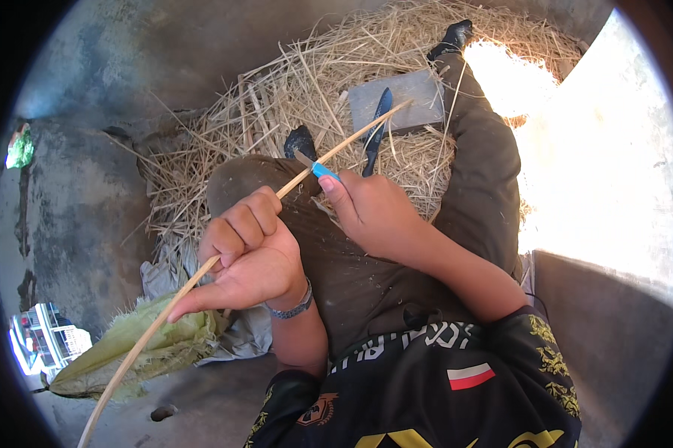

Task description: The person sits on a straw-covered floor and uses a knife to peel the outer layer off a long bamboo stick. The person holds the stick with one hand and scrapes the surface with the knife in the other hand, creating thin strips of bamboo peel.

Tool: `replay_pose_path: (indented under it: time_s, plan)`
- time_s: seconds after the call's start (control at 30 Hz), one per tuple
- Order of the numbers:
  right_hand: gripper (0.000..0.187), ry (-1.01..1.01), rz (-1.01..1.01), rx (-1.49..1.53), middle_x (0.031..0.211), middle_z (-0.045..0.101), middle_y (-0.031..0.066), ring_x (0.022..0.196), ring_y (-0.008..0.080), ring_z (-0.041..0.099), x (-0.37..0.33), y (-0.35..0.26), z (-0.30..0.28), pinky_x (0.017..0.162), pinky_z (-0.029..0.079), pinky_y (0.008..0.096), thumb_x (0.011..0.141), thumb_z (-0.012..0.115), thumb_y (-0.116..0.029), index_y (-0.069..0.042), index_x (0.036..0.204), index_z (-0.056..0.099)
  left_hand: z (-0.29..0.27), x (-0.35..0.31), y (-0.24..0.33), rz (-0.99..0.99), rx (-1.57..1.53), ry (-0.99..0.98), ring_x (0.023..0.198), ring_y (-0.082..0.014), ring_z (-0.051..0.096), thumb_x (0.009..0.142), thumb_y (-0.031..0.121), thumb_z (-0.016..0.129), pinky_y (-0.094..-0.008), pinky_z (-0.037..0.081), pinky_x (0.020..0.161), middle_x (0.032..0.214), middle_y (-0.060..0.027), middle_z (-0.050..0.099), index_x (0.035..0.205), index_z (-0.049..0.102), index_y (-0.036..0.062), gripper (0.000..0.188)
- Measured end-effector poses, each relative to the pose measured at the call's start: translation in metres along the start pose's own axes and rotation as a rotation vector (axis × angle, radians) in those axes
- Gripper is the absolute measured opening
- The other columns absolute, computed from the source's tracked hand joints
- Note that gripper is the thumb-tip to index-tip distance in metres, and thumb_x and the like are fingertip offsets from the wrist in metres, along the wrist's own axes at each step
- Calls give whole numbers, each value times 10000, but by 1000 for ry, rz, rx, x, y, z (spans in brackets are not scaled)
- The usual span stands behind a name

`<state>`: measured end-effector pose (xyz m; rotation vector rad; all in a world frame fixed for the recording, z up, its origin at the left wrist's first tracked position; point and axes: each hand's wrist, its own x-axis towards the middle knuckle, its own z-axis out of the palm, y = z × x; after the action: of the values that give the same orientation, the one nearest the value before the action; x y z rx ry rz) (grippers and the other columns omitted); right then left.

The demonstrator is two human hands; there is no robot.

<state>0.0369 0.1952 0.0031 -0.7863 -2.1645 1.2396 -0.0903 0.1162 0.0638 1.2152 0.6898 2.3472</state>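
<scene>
A long, pale wooden strip (pixel 144 340), likely split bamboo, slants from the lower left up to the far right across my lap. My left hand (pixel 256 250) is closed around its middle, the thumb stretched along it. In my right hand (pixel 377 213) is a small knife (pixel 323 170) with a light-blue handle. Its short blade lies against the strip beyond my left fist. My right fingers are partly hidden behind the thumb and the back of the hand. The strip's far tip reaches over a dark knife (pixel 376 134) on a grey board (pixel 423 98).
Dry shavings (pixel 269 97) are heaped around the board and my outstretched legs (pixel 482 164). To the left lies a yellow-green woven sack (pixel 127 347). A concrete wall (pixel 75 216) rises on the left, and bright light falls on the right.
</scene>
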Motion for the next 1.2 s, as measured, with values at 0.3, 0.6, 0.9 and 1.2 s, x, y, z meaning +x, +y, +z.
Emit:
replay_pose_path:
  time_s: [0.3,0.6,0.9,1.2]
  plan:
    - [565,-1,59,70,626,607,245,610,461,624,-2,1,8,587,499,542,1069,373,-432,13,796,589,-2,-2,0,43,-67,-11,507,-121,94,736,996,227,-330,131,529,487,29,210,594,222,171,837]
    - [651,85,269,-85,700,623,282,711,488,633,23,48,14,676,504,547,1078,286,-468,27,839,634,-11,5,-2,52,-50,96,509,-119,88,753,986,222,-328,134,527,485,35,186,590,201,183,820]
    - [615,49,156,-85,731,644,286,725,487,648,3,19,9,685,513,569,1071,306,-464,28,887,625,17,9,-8,74,25,257,548,-131,160,814,935,202,-309,165,530,533,8,207,626,221,156,802]
    - [588,73,236,-42,713,636,290,694,488,638,19,61,18,661,511,569,1076,315,-444,24,884,614,22,-2,-5,112,45,323,584,-137,170,846,903,212,-313,156,565,575,10,191,665,209,146,779]
